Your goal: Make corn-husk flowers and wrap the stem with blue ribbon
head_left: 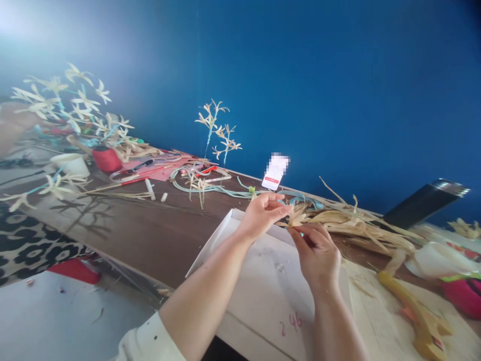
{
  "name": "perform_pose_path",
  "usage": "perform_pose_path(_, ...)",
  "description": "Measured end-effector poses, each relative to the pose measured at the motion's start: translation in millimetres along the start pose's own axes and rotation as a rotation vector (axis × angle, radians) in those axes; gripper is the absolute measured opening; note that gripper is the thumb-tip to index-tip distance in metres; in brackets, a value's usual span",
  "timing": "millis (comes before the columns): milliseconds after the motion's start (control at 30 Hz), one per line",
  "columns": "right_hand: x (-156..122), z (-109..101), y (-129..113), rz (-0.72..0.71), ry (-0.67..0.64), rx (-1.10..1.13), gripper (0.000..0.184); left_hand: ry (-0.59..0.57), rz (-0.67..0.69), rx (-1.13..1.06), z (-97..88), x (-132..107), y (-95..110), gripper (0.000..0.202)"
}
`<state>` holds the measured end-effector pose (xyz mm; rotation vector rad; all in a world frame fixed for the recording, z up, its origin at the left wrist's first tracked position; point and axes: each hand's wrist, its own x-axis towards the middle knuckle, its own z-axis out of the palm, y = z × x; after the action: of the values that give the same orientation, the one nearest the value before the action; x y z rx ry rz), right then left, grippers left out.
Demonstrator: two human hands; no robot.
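**Q.** What do the hands hold at the centre of the view?

**A.** A straw-coloured flower [297,215], situated between the two hands. The thumb and fingers of the right hand [318,253] are clamped together on its base; those of the left hand [262,215] reach its petals from the opposite side, but whether they pinch a petal cannot be told.

**Q.** And what lies around the fingers?

**A.** Directly below them, a white tray [270,263] rests on the brown table [143,223]. Just to their right spreads a heap of dried strips [351,220], with a dark bottle [417,204] leaning beyond it. A lit phone [272,176] stands just past the left fingertips.

**Q.** Are similar flowers shown?

**A.** Yes: small flowering stems [211,121] stand beyond the fingers, to the left, and a larger pale cluster [85,102] well apart, farther left, behind a red spool [106,159]. Nearer the viewer, right of the fingers, lies a blurred yellow tool [413,307].
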<state>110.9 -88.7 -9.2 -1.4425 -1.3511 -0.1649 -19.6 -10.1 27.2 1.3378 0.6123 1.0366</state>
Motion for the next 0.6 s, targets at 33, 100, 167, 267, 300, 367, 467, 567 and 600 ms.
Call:
perform_pose_path(33, 0, 1, 0, -0.005, -0.01, 0.004, 0.011, -0.01, -0.007, -0.004, 0.5, -1, 0, 0.047)
perform_pose_path(100, -1, 3, -1, -0.007, -0.027, 0.008, 0.01, -0.02, -0.002, 0.003, 0.7, -1, -1, 0.045)
perform_pose_path(167, -2, 4, -1, 0.008, -0.034, 0.011, 0.01, -0.01, 0.013, 0.012, 0.5, 0, -2, 0.04)
perform_pose_path(267, -2, 5, -2, 0.055, -0.021, 0.014, 0.011, 0.041, 0.013, -0.004, 0.0, 1, -5, 0.036)
perform_pose_path(300, -2, 5, -2, 0.07, -0.014, 0.016, 0.012, 0.059, 0.009, -0.017, -0.1, 2, -6, 0.036)
perform_pose_path(367, -2, 6, -1, 0.097, -0.003, 0.022, 0.013, 0.088, -0.001, -0.043, -0.1, 3, -8, 0.037)
perform_pose_path(467, -2, 7, -1, 0.125, 0.023, 0.04, 0.014, 0.122, -0.018, -0.069, 0.1, 5, -11, 0.036)
perform_pose_path(567, -3, 7, 0, 0.125, 0.055, 0.046, 0.014, 0.15, -0.034, -0.084, 0.3, 6, -14, 0.034)
perform_pose_path(600, -3, 8, -1, 0.12, 0.062, 0.044, 0.013, 0.152, -0.041, -0.091, 0.3, 6, -15, 0.034)
